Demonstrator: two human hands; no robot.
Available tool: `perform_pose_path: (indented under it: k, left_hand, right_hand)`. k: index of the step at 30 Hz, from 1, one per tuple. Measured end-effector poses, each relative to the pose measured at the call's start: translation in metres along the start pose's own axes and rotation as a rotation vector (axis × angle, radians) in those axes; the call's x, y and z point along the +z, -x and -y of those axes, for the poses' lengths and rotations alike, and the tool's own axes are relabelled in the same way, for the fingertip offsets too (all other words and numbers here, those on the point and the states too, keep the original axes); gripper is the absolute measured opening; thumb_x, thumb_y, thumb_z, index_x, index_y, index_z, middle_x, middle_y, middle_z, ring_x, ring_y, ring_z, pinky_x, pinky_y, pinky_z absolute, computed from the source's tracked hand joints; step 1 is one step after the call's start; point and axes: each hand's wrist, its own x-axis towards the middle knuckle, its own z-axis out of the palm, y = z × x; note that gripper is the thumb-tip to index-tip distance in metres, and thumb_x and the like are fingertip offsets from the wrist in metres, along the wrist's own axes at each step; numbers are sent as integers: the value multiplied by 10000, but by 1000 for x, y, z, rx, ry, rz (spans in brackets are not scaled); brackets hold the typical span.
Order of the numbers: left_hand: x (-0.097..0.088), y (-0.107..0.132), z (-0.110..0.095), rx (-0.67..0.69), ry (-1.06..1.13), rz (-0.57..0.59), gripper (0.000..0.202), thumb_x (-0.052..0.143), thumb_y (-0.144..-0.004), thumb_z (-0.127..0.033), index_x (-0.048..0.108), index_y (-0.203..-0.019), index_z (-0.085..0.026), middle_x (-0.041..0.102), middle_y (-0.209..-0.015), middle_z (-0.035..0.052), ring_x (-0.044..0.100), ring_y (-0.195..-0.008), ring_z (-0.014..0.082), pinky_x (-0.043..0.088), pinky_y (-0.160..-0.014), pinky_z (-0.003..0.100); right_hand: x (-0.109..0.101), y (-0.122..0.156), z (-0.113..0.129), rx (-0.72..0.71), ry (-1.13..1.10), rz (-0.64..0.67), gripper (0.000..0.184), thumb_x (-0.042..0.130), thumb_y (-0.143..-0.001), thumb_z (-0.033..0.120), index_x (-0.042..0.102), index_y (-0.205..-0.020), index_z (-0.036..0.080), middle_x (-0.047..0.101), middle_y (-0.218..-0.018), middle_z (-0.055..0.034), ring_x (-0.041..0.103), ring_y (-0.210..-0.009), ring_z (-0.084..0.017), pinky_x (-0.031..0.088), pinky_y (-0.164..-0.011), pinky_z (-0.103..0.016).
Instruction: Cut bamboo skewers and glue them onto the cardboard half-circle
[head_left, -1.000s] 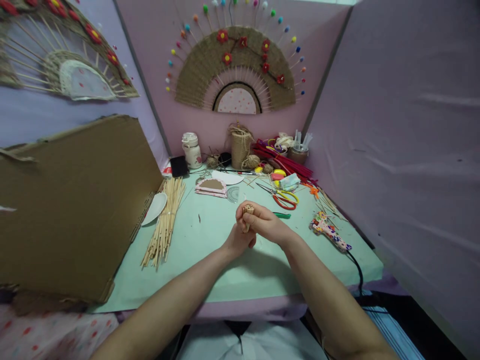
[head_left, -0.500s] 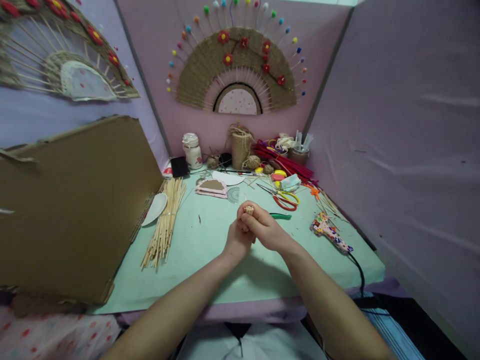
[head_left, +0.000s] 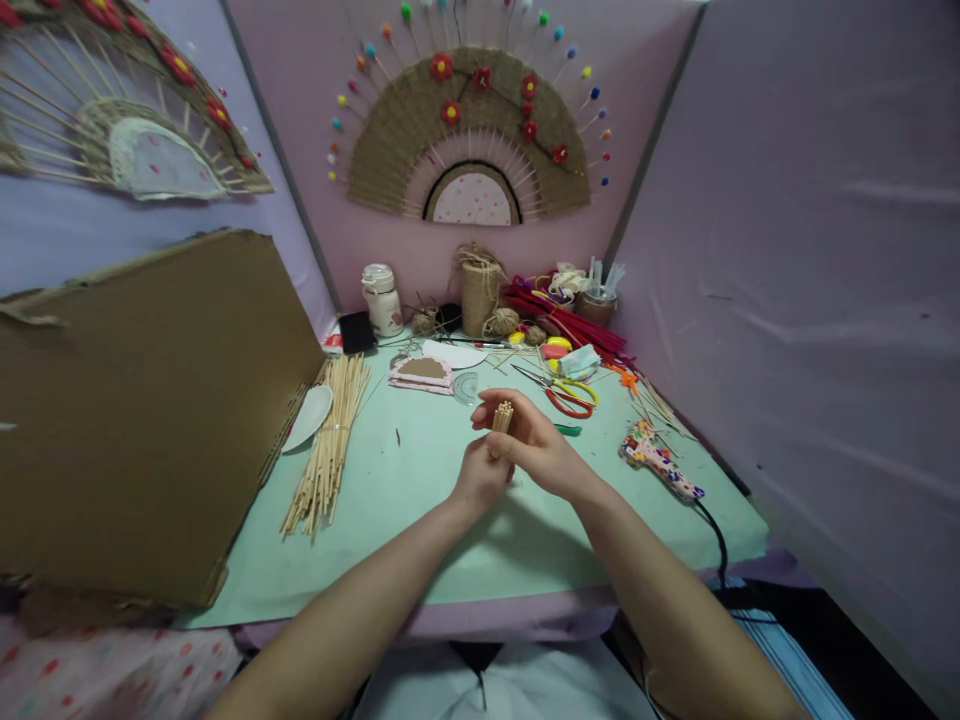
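A short bundle of thin wooden sticks (head_left: 503,416) stands nearly upright between my hands, its cut ends pointing up. My left hand (head_left: 481,474) is closed round its lower part, which the fingers hide. Around the upper part, my right hand (head_left: 541,446) curves loosely, with the thumb against the sticks and the fingers bent behind them. Just behind the right hand lies a green-handled tool (head_left: 568,430), mostly covered by it. Scissors (head_left: 568,398) with red and yellow handles rest beyond.
A larger bundle of sticks (head_left: 330,450) lies at left beside a cardboard panel (head_left: 150,420). The patterned glue gun (head_left: 660,462) is at right, its cord over the edge. Twine (head_left: 480,295), a white jar (head_left: 383,302) and red pipe cleaners (head_left: 570,325) line the back.
My right hand's fingers have loosened and lifted away from the bundle's top, so more of the sticks shows. My left hand keeps its hold. The view has shifted slightly.
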Motion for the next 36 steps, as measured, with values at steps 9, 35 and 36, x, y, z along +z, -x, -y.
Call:
perform_pose_path:
  k: [9, 35, 36]
  left_hand:
    - [0, 4, -11, 37, -39, -116, 277, 481, -744, -263, 384, -489, -213, 423, -429, -15, 414, -451, 121, 301, -459, 271]
    - [-33, 5, -20, 52, 93, 237, 145, 601, -747, -279, 558, -798, -150, 619, -738, 29, 582, -738, 169, 459, -670, 281]
    - [-37, 6, -21, 70, 133, 303, 177, 604, -765, -297, 574, -852, -145, 644, -818, 52, 597, -819, 189, 469, -743, 303]
  right_hand:
    - [-3, -6, 6, 68, -79, 22, 459, 694, -793, 278, 474, -1192, 228, 628, -1018, -55, 594, -983, -176, 490, -829, -326]
    - [-2, -19, -3, 77, 69, 54, 281, 556, -882, 481, 518, -834, 206, 419, -615, 66, 371, -494, -72, 296, -432, -180]
    - [-3, -19, -3, 104, 65, 62, 282, 544, -887, 491, 511, -848, 213, 417, -609, 71, 353, -455, -64, 275, -392, -174]
